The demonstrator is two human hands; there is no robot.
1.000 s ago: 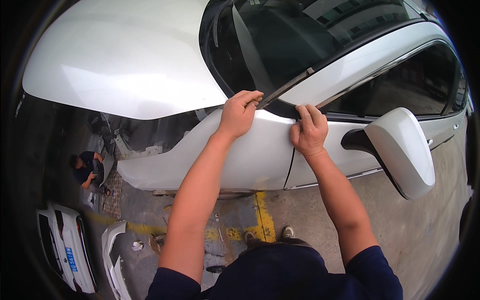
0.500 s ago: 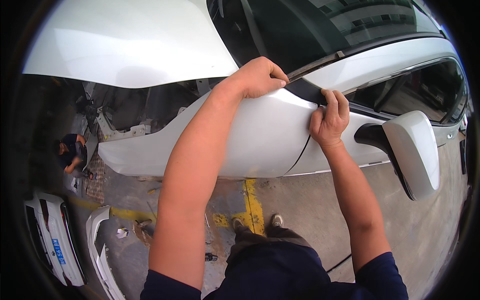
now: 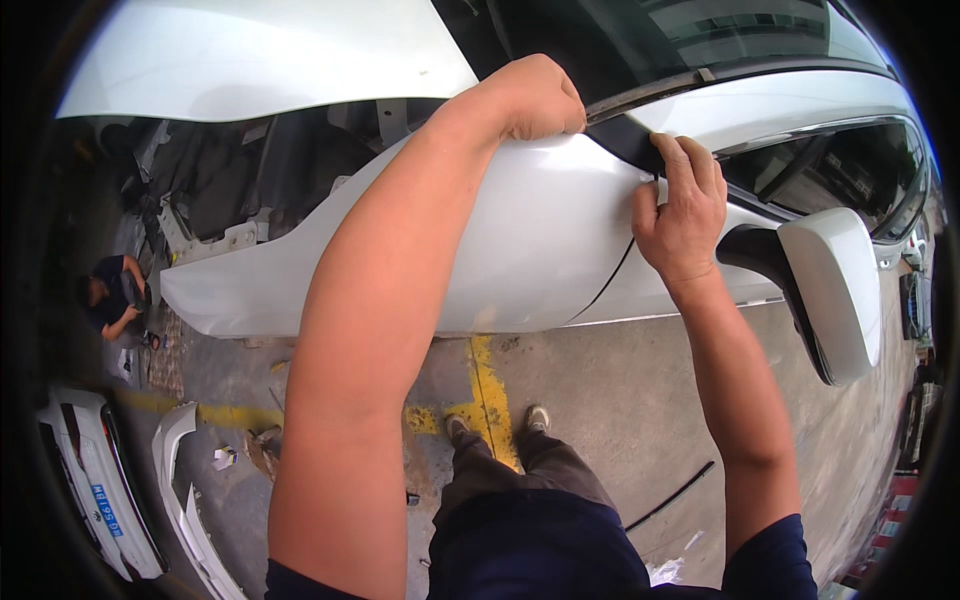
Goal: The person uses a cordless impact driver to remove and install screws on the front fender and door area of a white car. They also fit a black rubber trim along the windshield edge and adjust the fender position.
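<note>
A white fender (image 3: 510,240) stretches across the middle, its rear edge meeting the front door at a thin curved gap. Between the fender and the windshield pillar sits a black triangular trim piece (image 3: 622,140). My left hand (image 3: 540,98) is closed at the trim's front end, by the fender's upper edge; its fingertips are hidden. My right hand (image 3: 685,205) lies by the trim's rear corner, fingers stretched onto it and thumb apart against the panel near the gap. Right of that hand, a white side mirror (image 3: 828,295) juts out on a black arm.
The raised white hood (image 3: 270,60) and dark windshield (image 3: 590,50) lie beyond. The front end (image 3: 230,180) is stripped open. At left are a crouching person (image 3: 118,295), a detached white bumper (image 3: 180,490) and another white car (image 3: 100,480). A black strip (image 3: 670,497) lies on the floor.
The view has shifted a little. My left hand has curled tighter at the trim's front end. My right fingers have straightened over the trim, and the thumb now stands farther from them.
</note>
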